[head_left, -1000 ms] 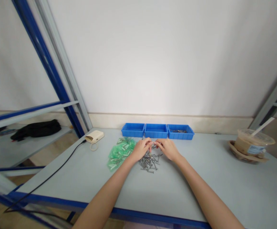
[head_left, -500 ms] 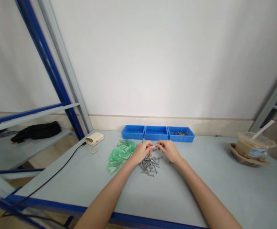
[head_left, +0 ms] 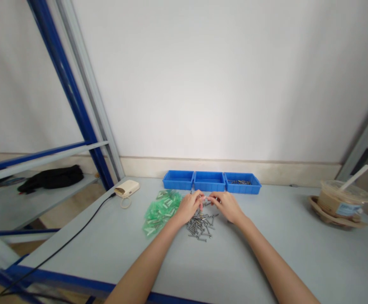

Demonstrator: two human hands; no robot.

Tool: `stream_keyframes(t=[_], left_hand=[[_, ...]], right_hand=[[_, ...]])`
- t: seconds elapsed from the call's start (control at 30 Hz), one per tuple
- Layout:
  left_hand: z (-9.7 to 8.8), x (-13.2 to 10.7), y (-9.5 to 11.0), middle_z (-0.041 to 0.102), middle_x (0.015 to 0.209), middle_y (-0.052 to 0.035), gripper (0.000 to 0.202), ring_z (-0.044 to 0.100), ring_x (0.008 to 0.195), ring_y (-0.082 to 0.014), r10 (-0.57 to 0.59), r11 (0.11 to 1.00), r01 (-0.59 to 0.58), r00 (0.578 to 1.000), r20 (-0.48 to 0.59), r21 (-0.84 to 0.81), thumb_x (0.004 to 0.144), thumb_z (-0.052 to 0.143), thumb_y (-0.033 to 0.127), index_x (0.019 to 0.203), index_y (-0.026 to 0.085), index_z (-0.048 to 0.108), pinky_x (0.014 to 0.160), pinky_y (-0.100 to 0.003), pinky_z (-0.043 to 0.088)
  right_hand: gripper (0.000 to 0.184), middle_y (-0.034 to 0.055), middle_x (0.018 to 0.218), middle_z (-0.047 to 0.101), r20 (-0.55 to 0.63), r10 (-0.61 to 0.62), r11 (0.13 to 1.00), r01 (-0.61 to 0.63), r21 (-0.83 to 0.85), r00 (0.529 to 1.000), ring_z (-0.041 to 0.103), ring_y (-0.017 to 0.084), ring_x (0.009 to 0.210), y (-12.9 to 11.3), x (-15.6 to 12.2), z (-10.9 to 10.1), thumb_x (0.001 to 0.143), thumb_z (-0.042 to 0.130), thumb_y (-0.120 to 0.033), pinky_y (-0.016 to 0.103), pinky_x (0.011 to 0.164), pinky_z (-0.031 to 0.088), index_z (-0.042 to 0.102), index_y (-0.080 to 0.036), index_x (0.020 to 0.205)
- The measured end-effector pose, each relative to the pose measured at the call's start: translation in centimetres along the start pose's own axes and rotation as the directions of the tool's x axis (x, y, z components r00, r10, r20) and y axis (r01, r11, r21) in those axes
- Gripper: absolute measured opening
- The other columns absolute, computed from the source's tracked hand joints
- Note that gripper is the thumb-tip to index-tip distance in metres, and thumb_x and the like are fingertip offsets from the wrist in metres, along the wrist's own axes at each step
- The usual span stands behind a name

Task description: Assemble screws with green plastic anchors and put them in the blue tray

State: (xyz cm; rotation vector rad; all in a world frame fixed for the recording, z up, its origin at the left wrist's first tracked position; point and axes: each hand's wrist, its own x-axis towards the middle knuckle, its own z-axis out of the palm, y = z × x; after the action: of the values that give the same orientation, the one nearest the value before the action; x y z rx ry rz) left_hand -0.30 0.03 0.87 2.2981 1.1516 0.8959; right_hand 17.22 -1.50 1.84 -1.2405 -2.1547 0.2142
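Above a loose pile of metal screws [head_left: 199, 226], my left hand [head_left: 190, 207] and my right hand [head_left: 226, 204] meet fingertip to fingertip. Both are closed in a pinch. What lies between the fingers is too small to make out. Just left of my left hand is a heap of green plastic packets [head_left: 161, 211] with pale pieces and metal bits showing in them. Behind the hands, three blue bins stand in a row: the left bin [head_left: 178, 185], the middle bin [head_left: 209, 187] and the right bin [head_left: 245, 190], which holds several screws.
A cream-coloured device [head_left: 128, 188] with a strap loop and a black cable [head_left: 72, 234] lies at the left. At the right stands a lidded drink cup [head_left: 342, 200] with a straw, in a cardboard holder [head_left: 321, 213]. A wall closes off the back of the table.
The camera view has shifted slightly, so everything sits a little lower. My hands stay together over the screws with their fingertips still pinched.
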Motion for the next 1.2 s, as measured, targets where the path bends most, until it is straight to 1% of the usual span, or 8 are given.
stream_keyframes(t=[0.17, 0.33, 0.47, 0.73, 0.87, 0.97, 1.1, 1.2], left_hand=[[-0.14, -0.09, 0.07, 0.061, 0.060, 0.0029, 0.025, 0.058, 0.062, -0.0142, -0.001, 1.000, 0.001, 1.000, -0.006, -0.011, 0.089, 0.032, 0.032, 0.076, 0.020, 0.049, 0.066, -0.023, 0.039], [-0.18, -0.04, -0.08, 0.059, 0.057, 0.0027, 0.031, 0.056, 0.059, -0.0135, 0.009, 1.000, -0.009, 1.000, -0.003, -0.023, 0.090, 0.028, 0.029, 0.067, 0.020, 0.045, 0.063, -0.023, 0.038], [-0.20, -0.04, -0.11, 0.059, 0.056, 0.0028, 0.032, 0.056, 0.059, -0.0133, 0.013, 1.000, -0.014, 1.000, -0.004, -0.027, 0.091, 0.028, 0.030, 0.066, 0.019, 0.046, 0.064, -0.022, 0.038], [-0.29, -0.27, 0.25, 0.061, 0.059, 0.0034, 0.026, 0.057, 0.062, -0.0134, 0.018, 0.999, -0.018, 1.000, 0.003, -0.035, 0.089, 0.034, 0.032, 0.077, 0.019, 0.052, 0.066, -0.022, 0.039], [-0.37, -0.29, 0.39, 0.059, 0.058, 0.0024, 0.035, 0.056, 0.060, -0.0127, 0.015, 1.000, -0.015, 1.000, -0.006, -0.026, 0.090, 0.031, 0.033, 0.068, 0.017, 0.052, 0.064, -0.022, 0.039], [-0.42, -0.27, 0.45, 0.059, 0.058, 0.0014, 0.040, 0.056, 0.060, -0.0130, 0.014, 1.000, -0.014, 1.000, -0.007, -0.012, 0.090, 0.030, 0.036, 0.063, 0.017, 0.052, 0.065, -0.022, 0.039], [-0.42, -0.25, 0.38, 0.061, 0.060, 0.0024, 0.033, 0.057, 0.062, -0.0129, 0.009, 1.000, -0.009, 1.000, -0.005, -0.016, 0.090, 0.033, 0.035, 0.071, 0.017, 0.054, 0.065, -0.022, 0.039], [-0.38, -0.26, 0.29, 0.061, 0.059, 0.0029, 0.030, 0.057, 0.062, -0.0130, 0.013, 1.000, -0.013, 1.000, -0.012, -0.002, 0.089, 0.034, 0.034, 0.073, 0.018, 0.054, 0.066, -0.022, 0.039]], right_hand=[[0.028, 0.0017, 0.080, 0.067, 0.018, -0.009, 0.999, 0.008, 0.044, 1.000, 0.059, 0.015, 0.068, 0.03, -0.05, 0.00, 0.087, 0.043, -0.040, 0.023, 0.061, 0.037, 0.063, -0.022, 0.094], [0.026, 0.0021, 0.080, 0.067, 0.010, -0.015, 1.000, 0.015, 0.012, 1.000, 0.059, 0.017, 0.071, 0.23, -0.06, 0.25, 0.087, 0.042, -0.037, 0.025, 0.063, 0.037, 0.064, -0.022, 0.087], [0.025, 0.0014, 0.081, 0.067, 0.009, -0.006, 0.999, 0.006, 0.039, 1.000, 0.059, 0.016, 0.072, 0.18, -0.06, 0.25, 0.086, 0.044, -0.038, 0.025, 0.064, 0.037, 0.061, -0.024, 0.098], [0.035, 0.0021, 0.073, 0.065, 0.044, 0.008, 1.000, -0.008, 0.010, 0.999, 0.057, 0.014, 0.065, -0.05, -0.06, 0.03, 0.091, 0.033, -0.037, 0.024, 0.062, 0.035, 0.063, -0.020, 0.083], [0.030, 0.0005, 0.076, 0.065, 0.058, 0.004, 0.999, -0.007, 0.039, 0.998, 0.058, 0.015, 0.068, -0.14, -0.12, 0.06, 0.088, 0.038, -0.042, 0.023, 0.062, 0.034, 0.060, -0.022, 0.092], [0.031, 0.0010, 0.075, 0.065, 0.060, -0.010, 1.000, 0.009, 0.027, 0.998, 0.057, 0.015, 0.068, -0.18, -0.11, 0.12, 0.087, 0.040, -0.044, 0.023, 0.061, 0.033, 0.061, -0.021, 0.087], [0.039, 0.0018, 0.070, 0.064, 0.059, -0.020, 1.000, 0.020, 0.001, 0.998, 0.056, 0.015, 0.065, -0.12, -0.09, 0.23, 0.090, 0.032, -0.041, 0.023, 0.060, 0.032, 0.062, -0.020, 0.078], [0.038, 0.0016, 0.072, 0.065, 0.063, -0.010, 1.000, 0.010, 0.010, 0.998, 0.057, 0.015, 0.066, -0.11, -0.14, 0.26, 0.090, 0.031, -0.042, 0.023, 0.060, 0.032, 0.062, -0.021, 0.084]])
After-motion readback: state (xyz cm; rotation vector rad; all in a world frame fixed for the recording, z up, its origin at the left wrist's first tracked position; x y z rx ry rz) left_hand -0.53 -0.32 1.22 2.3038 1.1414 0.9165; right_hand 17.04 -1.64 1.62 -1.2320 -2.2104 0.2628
